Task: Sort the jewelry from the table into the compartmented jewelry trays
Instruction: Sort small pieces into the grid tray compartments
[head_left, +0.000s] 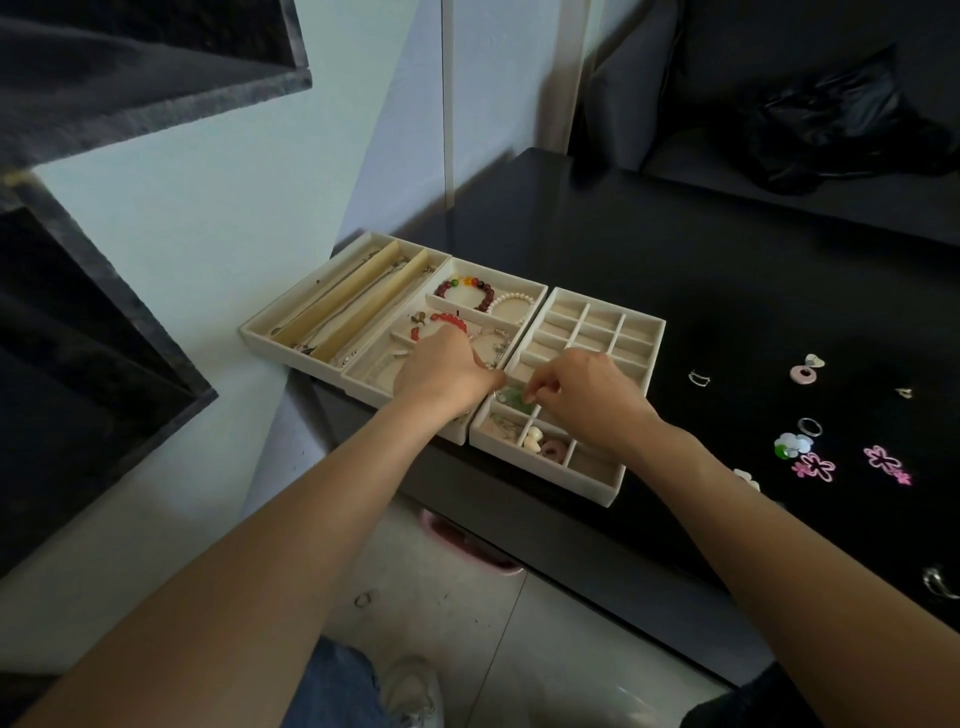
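Now setting a green piece into the grid tray.
My right hand (582, 392) pinches the green pendant (515, 397) over a near-left cell of the grid tray (613, 483), directly under my fingertips; my left hand (447, 371), fingers curled, rests just beside it on the bracelet tray (363, 376), grip unclear. Beyond, right, pink flower pieces (815, 465) wait on the black table (675, 249).

Room was dim, soft daylight on the pale wall (218, 197). Black counter (675, 291) swallowed detail, faint sheen only. Wide-angle bent the edges; the dark shelves (104, 322) top left were smeared. Centre was reasonably sharp.
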